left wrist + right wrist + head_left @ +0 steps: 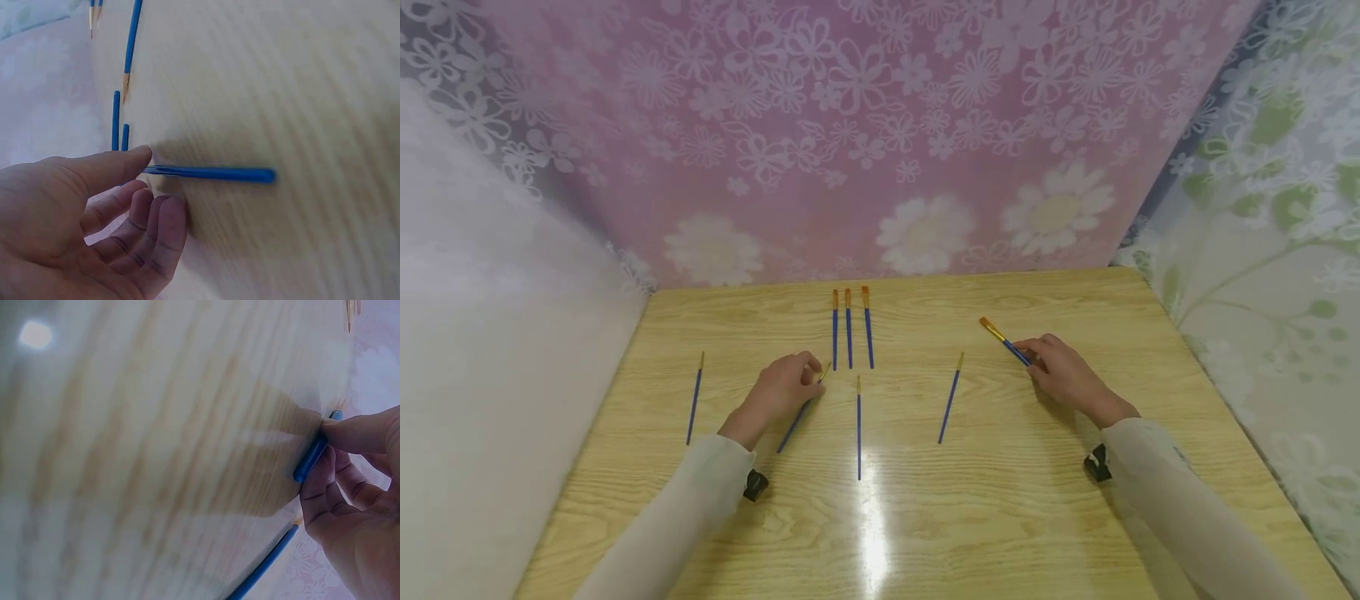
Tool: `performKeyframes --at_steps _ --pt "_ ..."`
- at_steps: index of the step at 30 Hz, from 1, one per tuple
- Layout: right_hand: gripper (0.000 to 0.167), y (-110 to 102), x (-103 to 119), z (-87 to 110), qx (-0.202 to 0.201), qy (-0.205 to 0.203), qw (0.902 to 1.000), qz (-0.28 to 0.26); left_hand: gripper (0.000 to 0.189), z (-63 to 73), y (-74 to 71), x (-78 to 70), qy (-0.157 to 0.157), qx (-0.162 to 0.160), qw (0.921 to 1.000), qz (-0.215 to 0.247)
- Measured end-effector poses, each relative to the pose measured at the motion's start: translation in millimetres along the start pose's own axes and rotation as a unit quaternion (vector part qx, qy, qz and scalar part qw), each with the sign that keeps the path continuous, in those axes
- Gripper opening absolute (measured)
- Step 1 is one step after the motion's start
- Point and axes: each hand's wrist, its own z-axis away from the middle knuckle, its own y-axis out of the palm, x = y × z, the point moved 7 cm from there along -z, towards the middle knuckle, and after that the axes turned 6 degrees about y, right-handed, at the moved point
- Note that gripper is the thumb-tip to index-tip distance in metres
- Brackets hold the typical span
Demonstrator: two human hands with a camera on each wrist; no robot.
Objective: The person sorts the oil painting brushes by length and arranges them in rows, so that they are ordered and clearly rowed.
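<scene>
My left hand (784, 388) is at the upper end of a slim blue-handled paintbrush (793, 428). In the left wrist view its thumb and index finger lie on either side of the blue handle (225, 174), closely pinching it, while the other fingers curl loosely. To the right, my right hand (1067, 375) pinches a wider flat paintbrush (996, 332) by its blue handle, bristles pointing up and left. Fine paintbrushes lie apart on the table: one at far left (695, 407), one in the middle (859, 429), another right of centre (951, 397).
Three flat brushes (849, 333) stand side by side in a row at the back of the wood-grain table (970, 517). A pink floral wall (820, 167) borders the back edge, with walls at both sides. Glare lies on the table's front middle.
</scene>
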Motion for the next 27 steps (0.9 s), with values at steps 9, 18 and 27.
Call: performKeyframes --at_steps 9,18,27 --pt "0.043 0.2 -0.4 -4.4 -0.003 0.0 1.0 -0.002 0.031 12.5 -0.3 9.4 0.016 -0.002 0.9996 -0.025" --pt "0.043 0.5 0.8 -2.0 -0.003 0.002 1.0 -0.006 0.041 27.4 -1.1 1.4 0.026 0.025 0.9978 -0.056" --pt "0.044 2.6 -3.5 -1.1 -0.004 -0.005 1.0 -0.001 0.041 37.3 -0.4 -4.9 0.046 0.041 0.9936 -0.095"
